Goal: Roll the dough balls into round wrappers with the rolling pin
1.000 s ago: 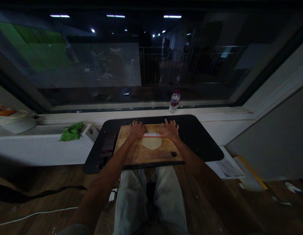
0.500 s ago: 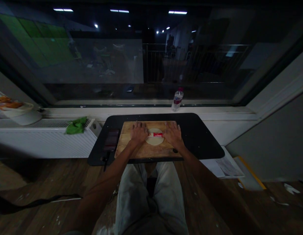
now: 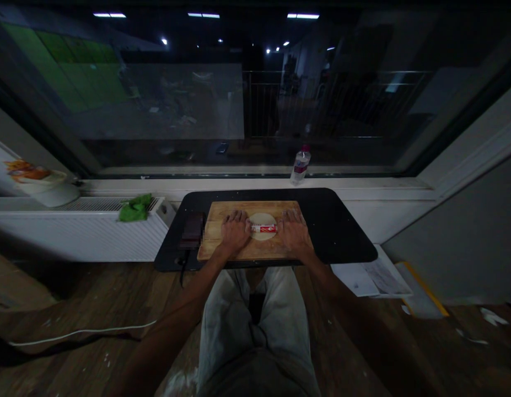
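A round, flat sheet of pale dough (image 3: 262,219) lies on a wooden board (image 3: 214,242). Across it rests a short red-and-white cylinder (image 3: 264,228) with a printed label. My left hand (image 3: 235,229) lies palm down over the cylinder's left end, fingers stretched forward. On the right end my right hand (image 3: 294,231) is placed the same way, its fingers extended. Both hands cover the ends of the cylinder, so its full length is hidden. The fingertips look whitish.
Under the board is a black table (image 3: 342,231); a dark, blurred flat object (image 3: 192,230) lies left of the board. A bottle (image 3: 300,165) stands on the windowsill. A green cloth (image 3: 135,208) hangs on the radiator (image 3: 114,237), near a white pot (image 3: 54,190).
Both hands and the cylinder have moved slightly toward me over the dough. The label on the cylinder has turned. The view has shifted a little.
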